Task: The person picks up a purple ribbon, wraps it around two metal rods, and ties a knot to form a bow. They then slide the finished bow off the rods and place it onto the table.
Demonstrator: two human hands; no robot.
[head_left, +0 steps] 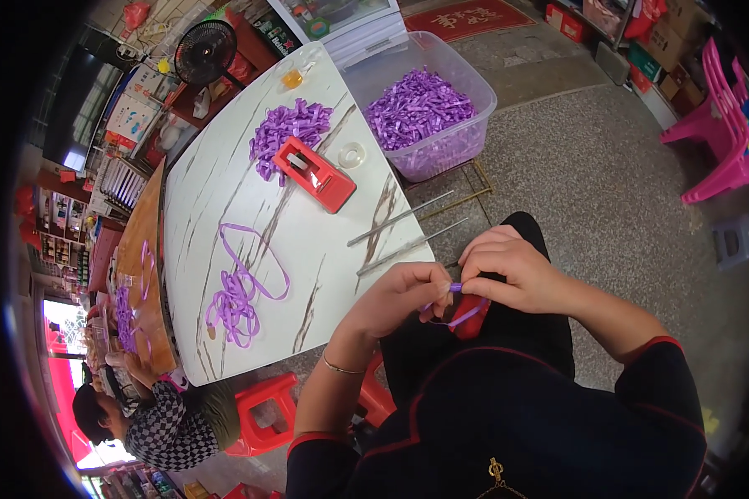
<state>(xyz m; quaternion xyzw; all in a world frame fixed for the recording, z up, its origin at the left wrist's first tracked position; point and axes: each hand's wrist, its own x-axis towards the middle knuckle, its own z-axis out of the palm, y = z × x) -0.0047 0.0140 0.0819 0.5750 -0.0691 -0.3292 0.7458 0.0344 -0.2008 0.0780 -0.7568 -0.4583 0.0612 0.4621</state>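
Observation:
Over my lap, my left hand (408, 295) pinches a narrow purple ribbon (473, 315), its fingers curled. Close beside it, my right hand (508, 268) grips the same ribbon, where a short folded purple piece shows between the two hands. A tail of the ribbon hangs in a loop below my fingers. Part of the ribbon is hidden inside both hands. On the white marbled table (324, 249) lies a loose tangle of purple ribbon (235, 309). Two thin metal rods (401, 218) stick out past the table's edge, just beyond my hands.
A red tape dispenser (329, 187) stands beside a heap of folded purple ribbon pieces (279, 137) and a clear tape roll (351, 155). Beyond the table edge, a clear plastic tub (466, 137) holds many more. Another person (171, 424) sits at lower left, near a red stool (266, 407).

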